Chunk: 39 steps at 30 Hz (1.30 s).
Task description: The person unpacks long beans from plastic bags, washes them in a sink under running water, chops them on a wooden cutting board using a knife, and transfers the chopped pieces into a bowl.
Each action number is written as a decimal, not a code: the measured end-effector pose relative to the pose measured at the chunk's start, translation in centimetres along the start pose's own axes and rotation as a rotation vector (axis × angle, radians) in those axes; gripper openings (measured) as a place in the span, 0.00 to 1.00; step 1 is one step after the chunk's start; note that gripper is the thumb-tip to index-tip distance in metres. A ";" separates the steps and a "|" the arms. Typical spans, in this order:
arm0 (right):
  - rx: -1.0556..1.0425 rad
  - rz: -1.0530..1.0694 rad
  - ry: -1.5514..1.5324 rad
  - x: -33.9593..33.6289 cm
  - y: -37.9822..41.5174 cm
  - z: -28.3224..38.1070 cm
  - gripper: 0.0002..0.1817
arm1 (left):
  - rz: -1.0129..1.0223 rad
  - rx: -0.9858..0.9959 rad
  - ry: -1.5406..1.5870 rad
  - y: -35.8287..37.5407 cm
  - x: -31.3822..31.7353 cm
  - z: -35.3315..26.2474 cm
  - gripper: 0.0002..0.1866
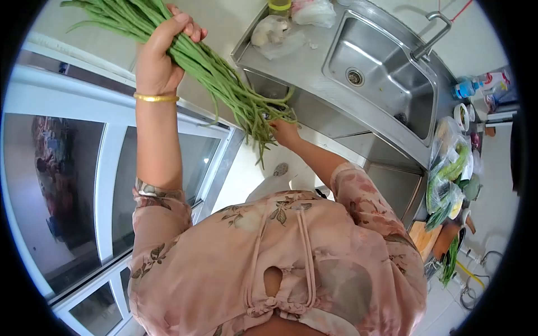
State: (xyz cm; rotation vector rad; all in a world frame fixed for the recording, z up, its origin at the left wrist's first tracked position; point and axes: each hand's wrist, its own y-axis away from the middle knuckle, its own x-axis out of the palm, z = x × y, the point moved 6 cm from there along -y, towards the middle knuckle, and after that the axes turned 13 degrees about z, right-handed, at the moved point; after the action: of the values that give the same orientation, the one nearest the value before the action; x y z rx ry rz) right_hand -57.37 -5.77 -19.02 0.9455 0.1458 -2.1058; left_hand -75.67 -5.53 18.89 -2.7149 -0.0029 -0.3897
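A large bunch of long green beans (207,67) slants from the top left down to the middle of the head view. My left hand (168,47), raised and with a gold bangle at the wrist, is wrapped round the bunch near its upper part. At the lower, tangled ends of the beans is my right hand (284,132), its fingers closed among them. What its fingertips pinch is partly hidden by the beans.
A steel sink (381,73) with a tap (431,42) lies at the upper right. Plastic bags (274,33) lie on the counter beside it. Bagged vegetables (448,162) and a wooden board (425,238) are at the right. Glass sliding doors (106,168) stand on the left.
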 end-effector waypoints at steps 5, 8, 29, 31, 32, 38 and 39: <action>-0.002 0.139 0.035 0.3 -4.5 2.3 0.11 | -0.080 -0.010 -0.438 4.0 0.3 -4.1 0.08; -0.038 0.174 -0.031 1.4 -7.3 1.9 0.14 | -0.160 -0.015 -0.591 6.3 0.0 -5.8 0.11; -0.133 -0.045 -1.191 -15.3 -3.2 13.0 0.24 | -0.064 -0.570 -0.020 7.2 -1.8 9.8 0.13; -0.379 -0.082 -1.170 -19.5 0.2 17.8 0.19 | 0.034 -0.570 0.102 6.0 0.7 12.2 0.12; -0.374 -0.076 -1.145 -20.7 1.3 18.0 0.18 | 0.094 -0.580 0.167 5.5 2.4 13.3 0.11; -0.113 -0.270 -1.194 -25.0 8.4 13.0 0.10 | 0.454 -0.600 0.269 2.6 12.9 17.0 0.14; -0.116 -0.338 -1.233 -25.4 9.8 11.8 0.10 | 0.506 -0.604 0.272 2.3 14.7 17.3 0.14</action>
State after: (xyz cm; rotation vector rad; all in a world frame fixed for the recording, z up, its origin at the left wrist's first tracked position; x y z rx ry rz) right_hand -47.09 -1.09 8.44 -0.5742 -0.2219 -2.5751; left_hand -56.75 -1.82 6.71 -3.0482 1.0005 -0.6806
